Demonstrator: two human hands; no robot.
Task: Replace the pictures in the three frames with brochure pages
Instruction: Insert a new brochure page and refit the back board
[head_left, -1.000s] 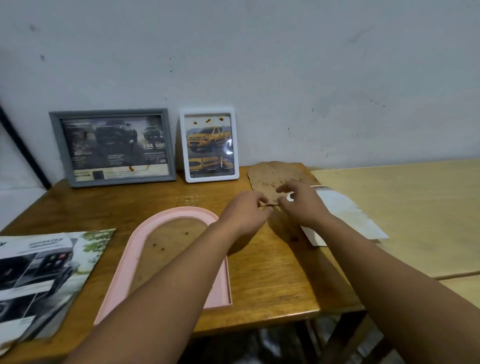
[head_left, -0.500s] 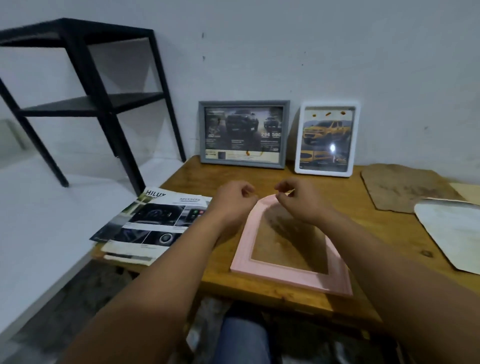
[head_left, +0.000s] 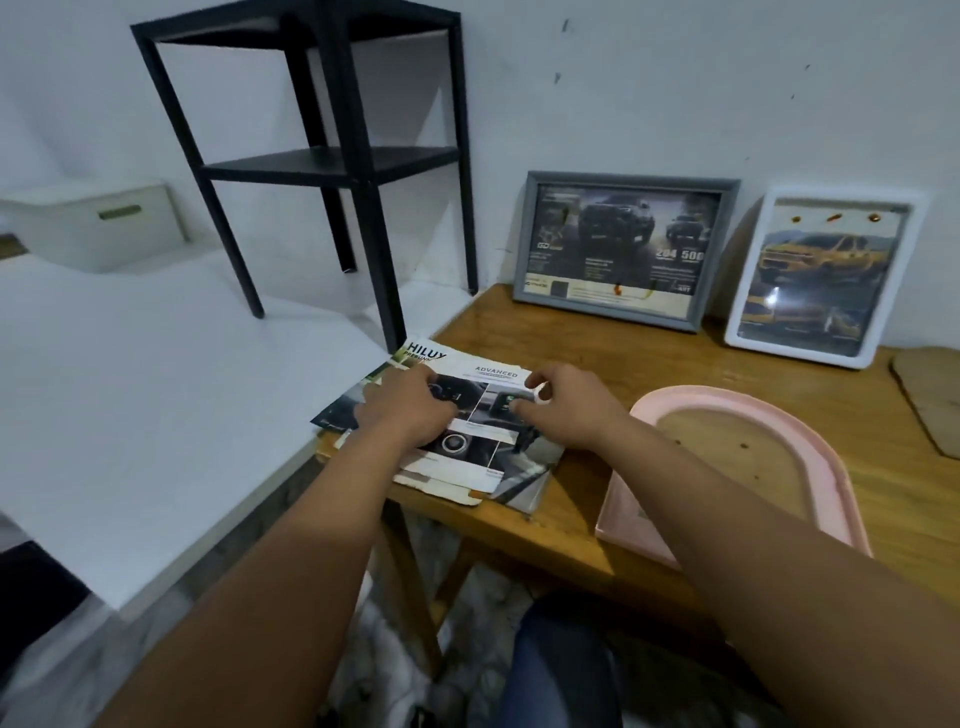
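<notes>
"HILUX" and "ADVANCED" can be read on the top page of the glossy car brochure (head_left: 467, 415), and "204" and "500" are printed on the dark truck page shown in the grey rectangular frame (head_left: 623, 254). The brochure is made up of loose, fanned pages with dashboard photographs and a torn lower edge; it is laid at the left corner of the wooden desk (head_left: 571, 525). It is pressed under both hands: the left hand (head_left: 408, 408) is laid flat with curled fingers on its middle, and the right hand (head_left: 563, 408), at 3 o'clock from the left, is rested on its right part with thumb and forefinger pinched; what is pinched cannot be told. At 3 o'clock from the hands the empty pink arched frame (head_left: 810, 431) is laid flat. At 1 o'clock the white frame with a yellow truck page (head_left: 826, 275) is leaned against the wall.
</notes>
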